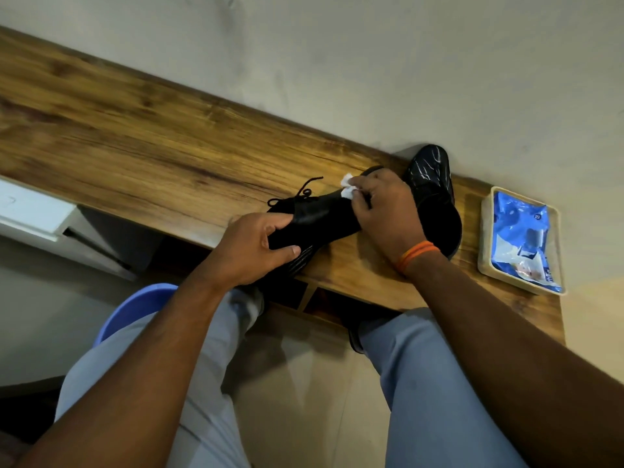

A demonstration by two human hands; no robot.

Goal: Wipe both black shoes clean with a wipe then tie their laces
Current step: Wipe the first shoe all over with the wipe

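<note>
- Fingers [363,206] of the right hand [388,211] are curled and pinch a white wipe [347,187], pressing it against the far end of the held black shoe [324,217].
- Fingers [282,228] of the left hand [253,251] are curled round the near end of the same shoe; the thumb [287,249] lies along its lower side, just above the ribbed sole [300,261].
- The held shoe lies tilted across the near edge of the wooden table [135,140], running from near-left to far-right. Its near end overhangs the edge, above the person's lap.
- A black lace [304,192] trails loose from the upper side of the held shoe and rests over the table surface. A knot cannot be made out.
- The second black shoe [432,184] rests on the table just right of and behind the right hand, with its glossy end pointing to the far wall [371,62]. Its near part is partly hidden by the right wrist.
- An orange band [417,253] circles the right wrist.
- A shallow beige tray [486,238] stands at the right end of the table, well apart from both shoes. It holds a blue wipe packet [520,231].
- The person is seated in light grey trousers [432,383], knees against the near side of the table. A blue seat [135,309] shows behind the left forearm.
</note>
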